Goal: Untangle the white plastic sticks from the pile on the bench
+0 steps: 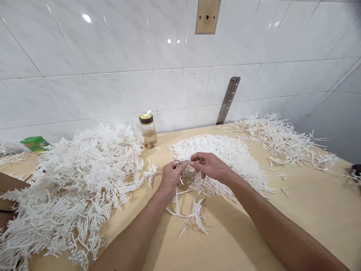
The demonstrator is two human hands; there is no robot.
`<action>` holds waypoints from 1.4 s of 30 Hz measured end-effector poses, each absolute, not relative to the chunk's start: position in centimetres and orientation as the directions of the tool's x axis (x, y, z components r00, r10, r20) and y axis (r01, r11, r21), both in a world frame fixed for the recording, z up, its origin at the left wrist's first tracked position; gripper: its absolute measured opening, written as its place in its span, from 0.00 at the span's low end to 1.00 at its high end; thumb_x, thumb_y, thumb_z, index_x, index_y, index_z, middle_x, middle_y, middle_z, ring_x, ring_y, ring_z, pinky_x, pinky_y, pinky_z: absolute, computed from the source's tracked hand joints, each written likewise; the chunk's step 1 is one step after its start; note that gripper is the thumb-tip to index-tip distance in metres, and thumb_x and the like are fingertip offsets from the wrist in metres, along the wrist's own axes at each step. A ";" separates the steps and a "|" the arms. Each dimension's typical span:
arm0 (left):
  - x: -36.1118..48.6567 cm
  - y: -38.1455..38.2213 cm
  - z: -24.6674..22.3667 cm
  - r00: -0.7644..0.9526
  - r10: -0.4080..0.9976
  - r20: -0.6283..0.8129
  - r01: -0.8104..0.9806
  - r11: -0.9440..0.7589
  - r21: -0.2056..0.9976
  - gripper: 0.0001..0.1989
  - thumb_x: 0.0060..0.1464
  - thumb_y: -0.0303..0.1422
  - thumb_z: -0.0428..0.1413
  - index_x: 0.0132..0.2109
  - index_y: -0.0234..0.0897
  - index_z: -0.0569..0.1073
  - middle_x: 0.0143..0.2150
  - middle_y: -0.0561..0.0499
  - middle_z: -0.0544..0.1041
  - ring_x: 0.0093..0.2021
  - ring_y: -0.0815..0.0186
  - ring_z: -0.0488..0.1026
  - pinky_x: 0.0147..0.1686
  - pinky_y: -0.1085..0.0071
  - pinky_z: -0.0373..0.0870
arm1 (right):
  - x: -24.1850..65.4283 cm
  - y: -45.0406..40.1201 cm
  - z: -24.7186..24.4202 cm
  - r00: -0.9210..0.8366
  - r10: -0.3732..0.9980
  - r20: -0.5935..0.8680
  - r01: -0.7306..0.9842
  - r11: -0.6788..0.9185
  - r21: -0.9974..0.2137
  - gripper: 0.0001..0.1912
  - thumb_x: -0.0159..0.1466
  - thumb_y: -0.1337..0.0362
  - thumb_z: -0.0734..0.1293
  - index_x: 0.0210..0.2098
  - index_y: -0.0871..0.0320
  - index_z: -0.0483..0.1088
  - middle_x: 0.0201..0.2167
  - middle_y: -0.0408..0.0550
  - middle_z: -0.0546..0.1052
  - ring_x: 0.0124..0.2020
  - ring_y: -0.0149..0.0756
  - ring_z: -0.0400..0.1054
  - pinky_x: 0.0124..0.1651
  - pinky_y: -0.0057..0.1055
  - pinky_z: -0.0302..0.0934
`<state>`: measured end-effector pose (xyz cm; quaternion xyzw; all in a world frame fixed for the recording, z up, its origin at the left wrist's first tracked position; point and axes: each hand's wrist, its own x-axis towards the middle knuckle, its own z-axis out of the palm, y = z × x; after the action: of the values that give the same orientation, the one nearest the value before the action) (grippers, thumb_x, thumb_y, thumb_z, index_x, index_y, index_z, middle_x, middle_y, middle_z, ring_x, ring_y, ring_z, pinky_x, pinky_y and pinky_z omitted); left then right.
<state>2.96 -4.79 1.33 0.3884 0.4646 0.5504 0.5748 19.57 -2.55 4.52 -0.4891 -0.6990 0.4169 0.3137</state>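
My left hand (170, 176) is closed in a pinch on a thin white branched sprig (177, 201). From under that hand the sprig's forked stem hangs down, with finely split tips (198, 214) at its lower right. My right hand (211, 165) meets it from the right, thumb and forefinger pinched at the sprig's upper end; the exact contact is too small to make out. Beneath and behind both hands lies a flat heap of short white pieces (225, 150). Whether the sprig is plastic or dried plant I cannot tell.
A large fluffy pile of white sprigs (84, 180) covers the table's left. Bare white stems (279, 139) lie at the back right. A lidded jar of liquid (149, 131), a green box (35, 143) and a perforated metal strip (228, 101) stand near the tiled wall (169, 86).
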 end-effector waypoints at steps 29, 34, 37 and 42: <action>3.3 -5.0 0.8 -0.119 0.973 0.198 0.019 -0.197 0.980 0.11 0.51 0.40 0.59 0.30 0.35 0.76 0.24 0.55 0.70 0.27 0.70 0.62 0.29 0.74 0.59 | 17.8 -2.4 2.8 -0.103 0.991 -0.086 0.242 -0.059 -0.969 0.24 0.63 0.44 0.63 0.28 0.60 0.71 0.24 0.49 0.75 0.14 0.27 0.62 0.14 0.27 0.59; 3.5 -5.2 1.0 -0.110 0.968 0.227 0.072 -0.220 0.973 0.11 0.50 0.40 0.59 0.30 0.35 0.78 0.24 0.55 0.70 0.25 0.71 0.60 0.27 0.75 0.57 | 18.1 -2.1 2.7 -0.124 0.989 -0.080 0.158 -0.060 -0.986 0.19 0.59 0.48 0.69 0.27 0.60 0.70 0.19 0.44 0.71 0.14 0.26 0.61 0.14 0.24 0.59; 3.5 -5.1 0.7 -0.106 0.971 0.213 0.036 -0.210 0.977 0.13 0.50 0.41 0.59 0.28 0.35 0.76 0.22 0.56 0.66 0.24 0.71 0.57 0.26 0.75 0.56 | 18.2 -2.1 2.9 -0.158 0.985 -0.066 0.110 -0.049 -0.993 0.15 0.56 0.53 0.72 0.30 0.60 0.71 0.19 0.42 0.70 0.17 0.26 0.63 0.16 0.24 0.62; 3.3 -4.7 0.5 -0.134 0.984 0.114 -0.064 -0.123 0.990 0.17 0.48 0.44 0.62 0.25 0.34 0.72 0.20 0.57 0.63 0.23 0.72 0.56 0.25 0.74 0.56 | 18.3 -1.9 2.6 -0.164 0.986 -0.019 0.120 0.001 -0.993 0.14 0.56 0.55 0.72 0.32 0.60 0.72 0.23 0.43 0.72 0.18 0.27 0.64 0.16 0.24 0.63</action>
<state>3.26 -4.71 0.49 0.4769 0.4823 0.5781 0.4536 18.34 -1.93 2.62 -0.4884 -0.5665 0.5108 0.4239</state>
